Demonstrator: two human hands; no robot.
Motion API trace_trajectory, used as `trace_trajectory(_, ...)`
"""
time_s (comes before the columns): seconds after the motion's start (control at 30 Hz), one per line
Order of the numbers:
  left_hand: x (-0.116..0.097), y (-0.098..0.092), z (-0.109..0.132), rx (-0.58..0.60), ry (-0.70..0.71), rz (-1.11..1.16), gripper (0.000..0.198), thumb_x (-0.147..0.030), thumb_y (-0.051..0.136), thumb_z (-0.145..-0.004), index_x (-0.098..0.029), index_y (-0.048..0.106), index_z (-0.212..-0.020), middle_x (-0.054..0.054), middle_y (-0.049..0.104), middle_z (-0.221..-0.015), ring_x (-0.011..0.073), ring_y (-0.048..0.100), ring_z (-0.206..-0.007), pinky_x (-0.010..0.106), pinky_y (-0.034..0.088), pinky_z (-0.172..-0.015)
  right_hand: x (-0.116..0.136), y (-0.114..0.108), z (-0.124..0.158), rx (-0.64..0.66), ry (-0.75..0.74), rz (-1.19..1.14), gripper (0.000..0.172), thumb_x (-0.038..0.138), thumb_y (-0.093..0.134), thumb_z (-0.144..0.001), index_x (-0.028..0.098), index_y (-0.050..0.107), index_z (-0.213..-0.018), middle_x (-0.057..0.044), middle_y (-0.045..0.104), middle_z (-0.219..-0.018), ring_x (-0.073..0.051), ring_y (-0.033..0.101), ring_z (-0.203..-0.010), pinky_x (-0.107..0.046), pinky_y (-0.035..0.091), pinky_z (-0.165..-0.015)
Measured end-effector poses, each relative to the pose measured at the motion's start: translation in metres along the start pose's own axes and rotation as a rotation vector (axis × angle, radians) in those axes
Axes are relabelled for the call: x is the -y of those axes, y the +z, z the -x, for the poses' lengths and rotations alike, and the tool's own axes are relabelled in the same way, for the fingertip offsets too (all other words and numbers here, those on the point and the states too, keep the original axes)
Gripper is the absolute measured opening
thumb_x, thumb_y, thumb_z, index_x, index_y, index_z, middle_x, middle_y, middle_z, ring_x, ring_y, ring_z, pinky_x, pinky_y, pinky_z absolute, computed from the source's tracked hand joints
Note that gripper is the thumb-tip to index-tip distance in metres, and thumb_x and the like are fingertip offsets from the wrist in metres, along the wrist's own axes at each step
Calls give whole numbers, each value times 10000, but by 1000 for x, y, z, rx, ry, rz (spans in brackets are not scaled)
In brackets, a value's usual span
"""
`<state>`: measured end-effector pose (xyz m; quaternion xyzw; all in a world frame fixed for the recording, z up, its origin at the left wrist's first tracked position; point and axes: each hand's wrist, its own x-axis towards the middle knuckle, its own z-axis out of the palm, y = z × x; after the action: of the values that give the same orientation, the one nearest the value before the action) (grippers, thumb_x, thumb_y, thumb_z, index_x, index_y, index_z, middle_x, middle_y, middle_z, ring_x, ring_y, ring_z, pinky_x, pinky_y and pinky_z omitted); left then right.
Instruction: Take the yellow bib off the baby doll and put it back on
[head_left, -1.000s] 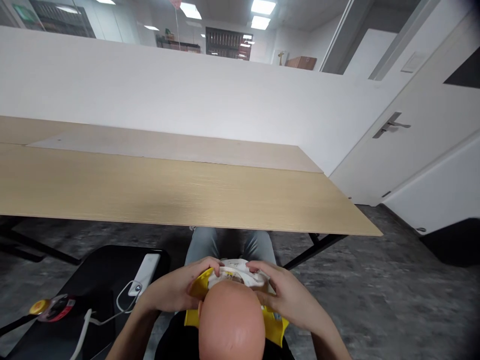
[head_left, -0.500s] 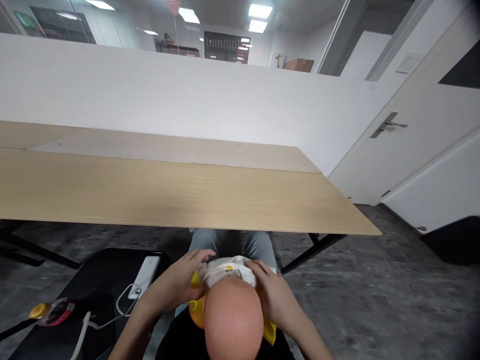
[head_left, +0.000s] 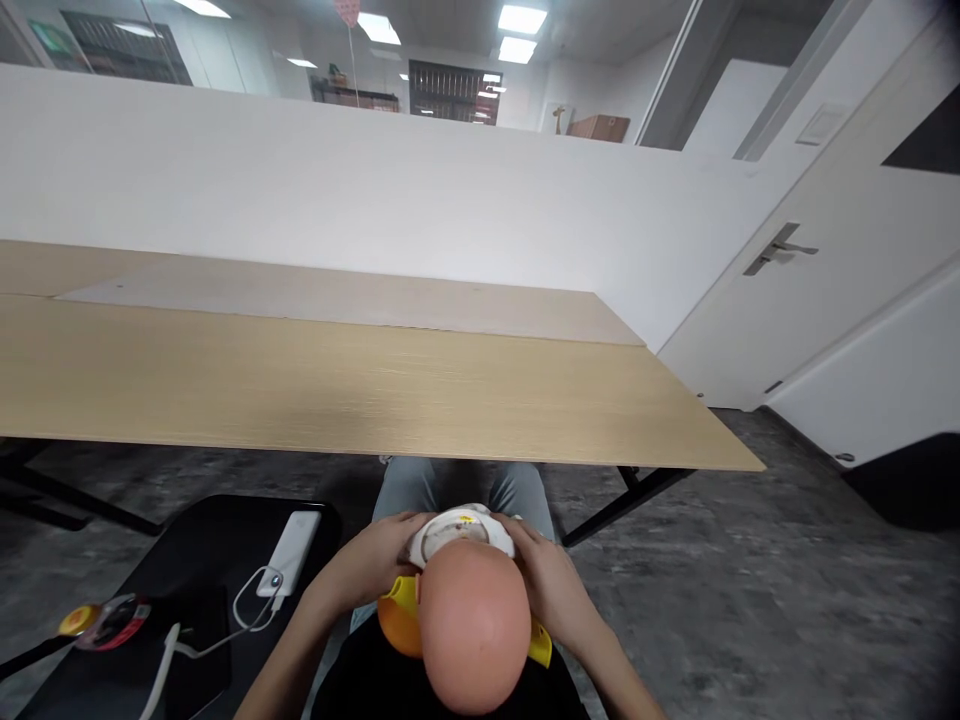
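Observation:
A bald baby doll [head_left: 476,630] lies in my lap, its head toward me and yellow-orange clothing [head_left: 401,620] showing at both sides. Across its front, beyond the head, is a white bib-like cloth [head_left: 457,528] with a small yellow print and a curved fold. My left hand [head_left: 382,555] is closed round the cloth's left side, its fingertips partly hidden. On the opposite edge, my right hand [head_left: 547,575] has curled fingers gripping the cloth beside the doll's head. The doll's face and most of its body are out of sight.
A wooden table [head_left: 345,390] stretches across in front of my knees. To my left is a black chair [head_left: 202,540] bearing a white power bank [head_left: 289,553] with a cable and a yellow-and-red roll-like item [head_left: 112,622]. A white door [head_left: 825,290] stands at the right.
My left hand has closed on the cloth's edge, its fingers no longer raised. The cloth has been drawn into a rounder shape, and the doll's head has shifted slightly right and up.

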<state>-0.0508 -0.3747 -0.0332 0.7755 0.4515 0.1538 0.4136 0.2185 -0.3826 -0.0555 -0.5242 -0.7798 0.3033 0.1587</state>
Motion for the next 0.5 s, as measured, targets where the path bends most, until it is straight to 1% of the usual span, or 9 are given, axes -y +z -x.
trace_trajectory(0.17, -6, 1, -4, -75, 49, 103, 447, -213, 528, -828, -249, 599, -1268, 35, 667, -1224, 233, 615, -1067, 309, 457, -952, 3, -9, 0, -53, -98, -234, 503, 167, 493, -843, 242, 529, -1339, -87, 592, -1297, -234, 567, -1171, -299, 444, -952)
trace_trajectory(0.23, -6, 2, -4, -101, 55, 130, 477, -197, 531, -822, -242, 584, -1294, 44, 662, -1241, 241, 617, -1084, 305, 455, -953, 6, -13, -1, -65, -111, -305, 487, 195, 515, -850, 244, 527, -1334, -82, 590, -1305, -235, 563, -1181, -300, 448, -958)
trace_trajectory(0.3, -6, 1, -5, -133, 62, 159, 506, -194, 530, -831, -231, 545, -1336, 60, 637, -1287, 242, 605, -1123, 303, 442, -974, 8, -17, -2, -90, -110, -351, 475, 229, 539, -847, 233, 533, -1322, -85, 609, -1273, -243, 579, -1151, -307, 458, -947)
trace_trajectory(0.37, -9, -2, -8, -173, 76, 184, 517, -212, 517, -862, -228, 495, -1379, 74, 594, -1349, 239, 581, -1174, 305, 422, -1007, 8, -21, -6, -135, -101, -376, 434, 245, 549, -831, 201, 576, -1262, -89, 654, -1175, -251, 609, -1075, -315, 479, -907)
trace_trajectory(0.4, -11, -5, -11, -188, 87, 190, 519, -221, 505, -880, -232, 472, -1398, 76, 572, -1376, 237, 565, -1201, 308, 408, -1027, 7, -24, -9, -157, -87, -374, 391, 247, 548, -820, 180, 612, -1200, -87, 679, -1097, -255, 623, -1023, -316, 494, -868)
trace_trajectory(0.5, -22, -19, -24, -215, 119, 170, 527, -203, 469, -901, -252, 441, -1425, 63, 559, -1393, 229, 543, -1236, 307, 392, -1048, 3, -37, -23, -201, -26, -310, 242, 232, 529, -784, 133, 677, -948, -72, 699, -848, -259, 641, -867, -296, 506, -704)
